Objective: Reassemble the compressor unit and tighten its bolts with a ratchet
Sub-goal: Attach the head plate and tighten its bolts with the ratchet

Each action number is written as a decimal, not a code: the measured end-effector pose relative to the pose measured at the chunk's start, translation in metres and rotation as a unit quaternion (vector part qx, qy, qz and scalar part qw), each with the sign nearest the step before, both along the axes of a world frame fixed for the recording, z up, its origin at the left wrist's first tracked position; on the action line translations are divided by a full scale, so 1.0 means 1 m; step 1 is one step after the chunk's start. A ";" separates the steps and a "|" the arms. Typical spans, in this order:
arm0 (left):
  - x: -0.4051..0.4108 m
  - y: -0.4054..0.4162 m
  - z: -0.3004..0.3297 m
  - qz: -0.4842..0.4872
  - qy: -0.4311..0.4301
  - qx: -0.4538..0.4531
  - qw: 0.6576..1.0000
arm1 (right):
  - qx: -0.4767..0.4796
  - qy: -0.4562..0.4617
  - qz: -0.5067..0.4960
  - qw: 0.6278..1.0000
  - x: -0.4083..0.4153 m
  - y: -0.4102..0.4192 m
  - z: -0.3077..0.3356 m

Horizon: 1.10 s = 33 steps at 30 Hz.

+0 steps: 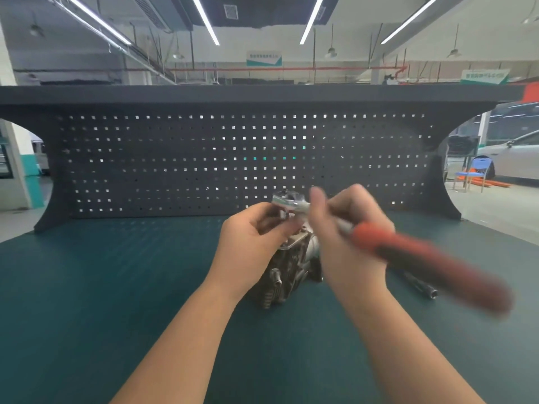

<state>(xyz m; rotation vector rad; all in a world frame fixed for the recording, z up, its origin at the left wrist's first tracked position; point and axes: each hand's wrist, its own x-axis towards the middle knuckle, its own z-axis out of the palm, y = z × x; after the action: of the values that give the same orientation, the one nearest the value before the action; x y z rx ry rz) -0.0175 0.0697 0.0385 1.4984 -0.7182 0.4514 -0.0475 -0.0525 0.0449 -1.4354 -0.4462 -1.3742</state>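
Metal finned compressor unit looks heavy (mid-tabletop); left hand pinches red-handled ratchet head, right hand wraps shaft.

Two hanging signs, a white-and-teal sign at centre and a second sign at right, carry lettering. Both lines are too blurred to read. No other text is legible.

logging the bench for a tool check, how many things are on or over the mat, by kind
ratchet, red and black handle, held in the right hand: 1
compressor unit, metal, the left hand on its top: 1
dark metal bar, lying on the green mat: 1
total: 3
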 end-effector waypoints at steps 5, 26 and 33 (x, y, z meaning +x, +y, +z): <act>-0.001 0.001 0.000 -0.008 -0.024 0.025 0.999 | 0.043 -0.009 0.008 0.999 -0.002 0.009 -0.006; 0.004 0.003 0.002 -0.004 -0.012 0.030 0.999 | 0.243 0.173 0.258 0.919 0.014 -0.005 0.005; 0.002 0.004 0.002 -0.015 -0.010 0.022 1.000 | 0.200 0.112 0.205 0.952 0.012 -0.003 0.000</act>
<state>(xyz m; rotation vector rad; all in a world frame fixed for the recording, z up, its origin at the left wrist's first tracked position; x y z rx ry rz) -0.0155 0.0732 0.0403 1.5233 -0.7704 0.4306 -0.0354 -0.0559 0.0452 -1.0720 -0.2748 -0.8914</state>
